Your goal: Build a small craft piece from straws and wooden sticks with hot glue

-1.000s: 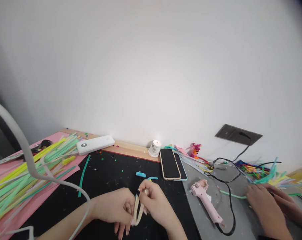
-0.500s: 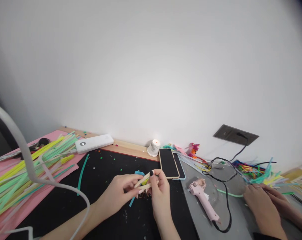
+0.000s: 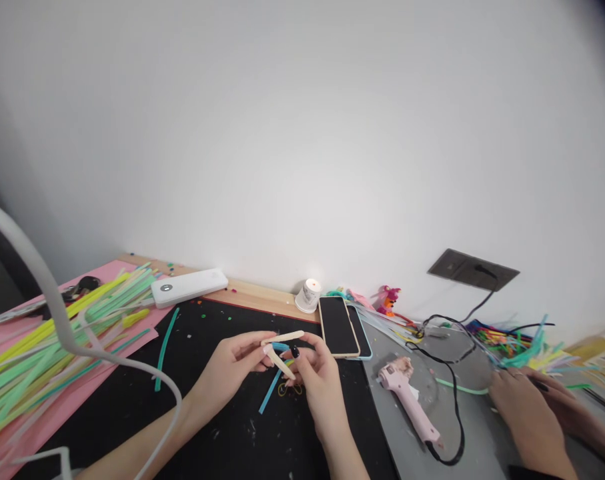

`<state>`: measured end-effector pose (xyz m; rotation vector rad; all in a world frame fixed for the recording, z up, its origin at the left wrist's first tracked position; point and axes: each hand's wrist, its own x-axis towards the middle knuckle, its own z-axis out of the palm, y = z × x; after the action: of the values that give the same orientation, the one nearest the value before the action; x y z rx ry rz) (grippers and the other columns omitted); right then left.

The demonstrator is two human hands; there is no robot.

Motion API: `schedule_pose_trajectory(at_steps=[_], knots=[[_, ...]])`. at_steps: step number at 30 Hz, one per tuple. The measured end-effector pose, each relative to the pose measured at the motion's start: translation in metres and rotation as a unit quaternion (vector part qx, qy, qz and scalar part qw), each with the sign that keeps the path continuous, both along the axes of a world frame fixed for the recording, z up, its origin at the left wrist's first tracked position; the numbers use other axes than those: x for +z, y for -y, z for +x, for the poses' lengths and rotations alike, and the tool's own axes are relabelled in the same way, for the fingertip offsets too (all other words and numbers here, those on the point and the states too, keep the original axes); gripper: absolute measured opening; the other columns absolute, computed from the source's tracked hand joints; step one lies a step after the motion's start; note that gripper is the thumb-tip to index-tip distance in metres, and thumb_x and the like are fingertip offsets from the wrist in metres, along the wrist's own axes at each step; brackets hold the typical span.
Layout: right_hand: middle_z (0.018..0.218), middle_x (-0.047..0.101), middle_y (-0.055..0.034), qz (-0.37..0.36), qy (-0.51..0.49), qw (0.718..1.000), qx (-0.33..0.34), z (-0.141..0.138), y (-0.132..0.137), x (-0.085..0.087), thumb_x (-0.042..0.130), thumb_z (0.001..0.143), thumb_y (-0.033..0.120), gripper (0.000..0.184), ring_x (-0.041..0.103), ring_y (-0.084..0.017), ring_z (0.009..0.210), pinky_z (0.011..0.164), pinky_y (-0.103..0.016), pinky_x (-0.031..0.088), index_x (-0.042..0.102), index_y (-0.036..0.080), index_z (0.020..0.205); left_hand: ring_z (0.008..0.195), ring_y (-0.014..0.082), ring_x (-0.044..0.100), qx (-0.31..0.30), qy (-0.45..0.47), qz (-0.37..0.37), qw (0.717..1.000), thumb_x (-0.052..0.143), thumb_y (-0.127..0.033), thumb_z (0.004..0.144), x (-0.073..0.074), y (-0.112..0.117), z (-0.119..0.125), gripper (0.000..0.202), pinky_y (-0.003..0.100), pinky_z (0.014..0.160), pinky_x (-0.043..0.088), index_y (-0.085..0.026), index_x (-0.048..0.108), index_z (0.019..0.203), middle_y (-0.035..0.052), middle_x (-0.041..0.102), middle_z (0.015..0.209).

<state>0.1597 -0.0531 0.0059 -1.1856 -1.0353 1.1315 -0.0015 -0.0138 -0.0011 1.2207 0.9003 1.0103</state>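
Fingers [image 3: 249, 338] of the left hand [image 3: 231, 367] pinch a slim, cream-coloured strip [image 3: 281, 363] at its fold, its two arms spread in a sideways V above the black sheet [image 3: 222, 440] on the wooden desk [image 3: 255, 292]. The right hand [image 3: 323, 383] curls by the strip's free ends, thumb and fingers close together; whether they grip it, I cannot tell. Below lies a flat blue strip [image 3: 269, 393]. A pale pink glue gun [image 3: 409, 403] rests farther right, near a co-worker's hands [image 3: 525, 400].

Strip [image 3: 288, 337] probably cream, glue gun [image 3: 411, 405] pale pink
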Motion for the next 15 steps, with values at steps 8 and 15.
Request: schedule_pose_trajectory(at_steps=[8, 15], knots=[[0.079, 0.066, -0.0042, 0.037, 0.056, 0.996, -0.055, 0.012, -0.001, 0.003, 0.058, 0.079, 0.031, 0.031, 0.055, -0.012, 0.052, 0.046, -0.022, 0.043, 0.056, 0.018, 0.107, 0.064, 0.0146, 0.060, 0.000, 0.004, -0.006, 1.000, 0.060, -0.038, 0.078, 0.001, -0.002, -0.003, 0.041, 0.024, 0.059, 0.053, -0.015, 0.065, 0.111, 0.0007, 0.064, 0.066], [0.080, 0.067, -0.0061, 0.077, 0.163, 0.982, -0.056, 0.013, 0.001, 0.008, 0.058, 0.081, 0.028, 0.016, 0.059, -0.016, 0.065, 0.052, -0.024, 0.043, 0.070, 0.018, 0.083, 0.069, 0.0157, 0.062, -0.019, -0.018, -0.015, 1.000, 0.059, -0.038, 0.077, 0.002, -0.002, -0.002, 0.041, 0.028, 0.067, 0.055, -0.015, 0.063, 0.112, 0.0015, 0.067, 0.072]])
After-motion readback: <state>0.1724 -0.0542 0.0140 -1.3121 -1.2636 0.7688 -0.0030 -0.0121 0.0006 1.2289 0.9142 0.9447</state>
